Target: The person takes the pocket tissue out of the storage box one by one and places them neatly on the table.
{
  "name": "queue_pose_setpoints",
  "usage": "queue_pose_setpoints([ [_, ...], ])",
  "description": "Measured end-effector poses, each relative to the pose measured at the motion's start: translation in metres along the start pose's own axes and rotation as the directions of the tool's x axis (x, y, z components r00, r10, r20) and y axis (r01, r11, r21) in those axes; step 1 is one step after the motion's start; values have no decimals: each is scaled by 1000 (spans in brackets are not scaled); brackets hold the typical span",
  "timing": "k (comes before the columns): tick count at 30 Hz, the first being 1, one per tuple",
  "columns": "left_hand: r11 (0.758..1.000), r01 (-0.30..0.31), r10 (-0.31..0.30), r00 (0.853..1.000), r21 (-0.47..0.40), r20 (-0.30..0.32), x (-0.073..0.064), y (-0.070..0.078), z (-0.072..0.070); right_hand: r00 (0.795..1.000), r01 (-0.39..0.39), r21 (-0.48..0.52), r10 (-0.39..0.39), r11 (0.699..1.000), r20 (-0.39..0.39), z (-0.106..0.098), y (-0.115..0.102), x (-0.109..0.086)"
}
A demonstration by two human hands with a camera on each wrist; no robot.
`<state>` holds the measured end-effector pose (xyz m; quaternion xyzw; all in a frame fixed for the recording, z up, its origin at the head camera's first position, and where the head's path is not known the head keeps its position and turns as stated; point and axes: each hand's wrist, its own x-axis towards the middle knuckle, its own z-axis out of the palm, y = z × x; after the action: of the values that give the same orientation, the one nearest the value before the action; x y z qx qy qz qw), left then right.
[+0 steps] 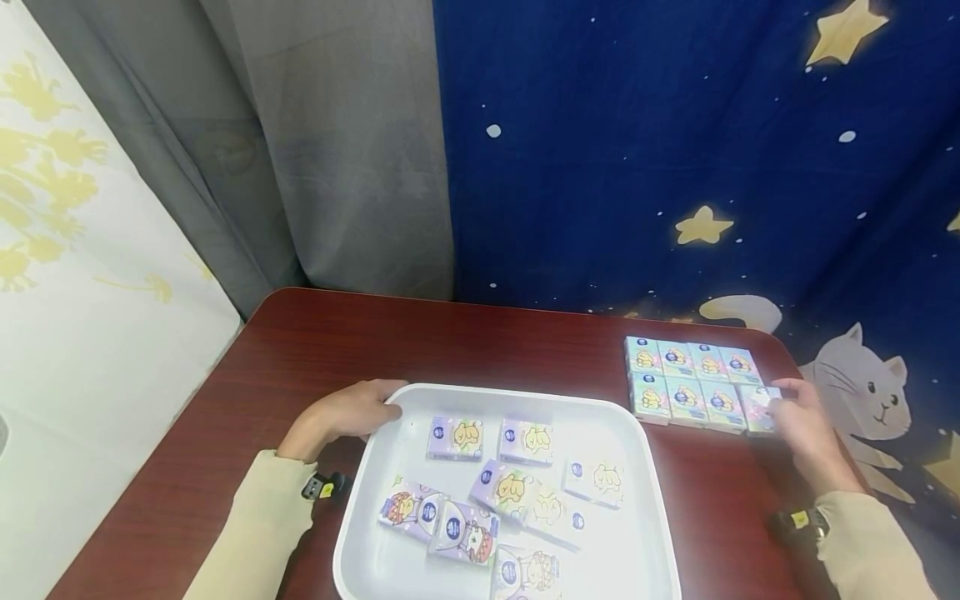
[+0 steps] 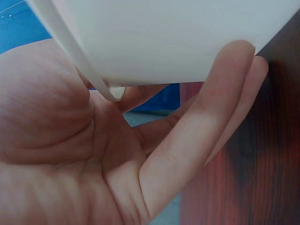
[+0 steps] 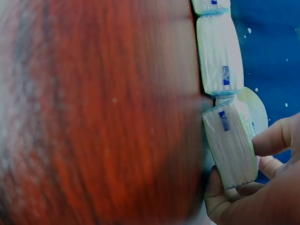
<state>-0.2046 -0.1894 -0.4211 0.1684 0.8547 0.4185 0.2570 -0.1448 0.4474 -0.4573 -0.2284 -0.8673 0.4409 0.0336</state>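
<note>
My left hand (image 1: 347,415) holds the far left corner of a white plastic tray (image 1: 517,395); in the left wrist view its fingers (image 2: 187,136) curl under the rim and along the outer wall. At the far right of the table, my right hand (image 1: 813,437) pinches a pocket tissue pack (image 1: 756,408) at the right end of the front row. The right wrist view shows that pack (image 3: 229,147) slightly tilted beside its neighbour (image 3: 220,56), thumb and fingers around its outer end. Other tissue packs (image 1: 686,400) lie in two tight rows there.
Inside the tray lie several loose purple and white tissue packs (image 1: 455,439), some overlapping. The dark red wooden table (image 1: 450,342) has rounded corners. Beyond its far edge hang a grey curtain (image 1: 360,150) and a blue starry curtain (image 1: 600,167).
</note>
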Motion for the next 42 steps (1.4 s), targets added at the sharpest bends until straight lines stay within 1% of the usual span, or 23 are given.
queue_pose_setpoints([
  [4,1000,2,-2,1000,8,-3,-1,1,0,1000,-11,-75,11,997,-2,1,-1,-1],
  [13,1000,10,-10,1000,8,-5,-2,0,1,1000,-15,-189,17,982,10,-3,-1,-6],
  [17,1000,13,-13,1000,3,-4,-2,-1,2,1000,-12,-217,16,976,17,-2,0,-7],
  [21,1000,13,-13,1000,-8,-1,-2,0,3,1000,-16,-220,20,975,13,-1,-1,-7],
  [23,1000,13,-13,1000,-14,2,-2,0,3,1000,-23,-214,25,977,5,0,-2,-7],
  [25,1000,11,-11,1000,-17,4,-2,0,3,1000,-20,-212,16,977,-23,0,-4,-8],
  [27,1000,11,-11,1000,-20,5,-2,0,3,997,5,-217,-21,976,-70,2,-6,-9],
  [30,1000,9,-9,1000,-20,7,-2,0,2,986,57,-228,-91,972,-142,6,-14,-13],
  [32,1000,8,-8,1000,-20,5,-1,0,2,979,86,-227,-125,970,-163,10,-23,-16],
  [37,1000,2,-2,1000,-22,5,-1,1,1,976,139,-220,-172,966,-137,21,-52,-30],
  [40,1000,5,-5,1000,-25,8,-1,1,1,965,204,-245,-236,948,-110,28,-68,-39],
  [42,1000,9,-8,1000,-27,6,-1,1,1,953,257,-265,-289,929,-87,34,-78,-45],
])
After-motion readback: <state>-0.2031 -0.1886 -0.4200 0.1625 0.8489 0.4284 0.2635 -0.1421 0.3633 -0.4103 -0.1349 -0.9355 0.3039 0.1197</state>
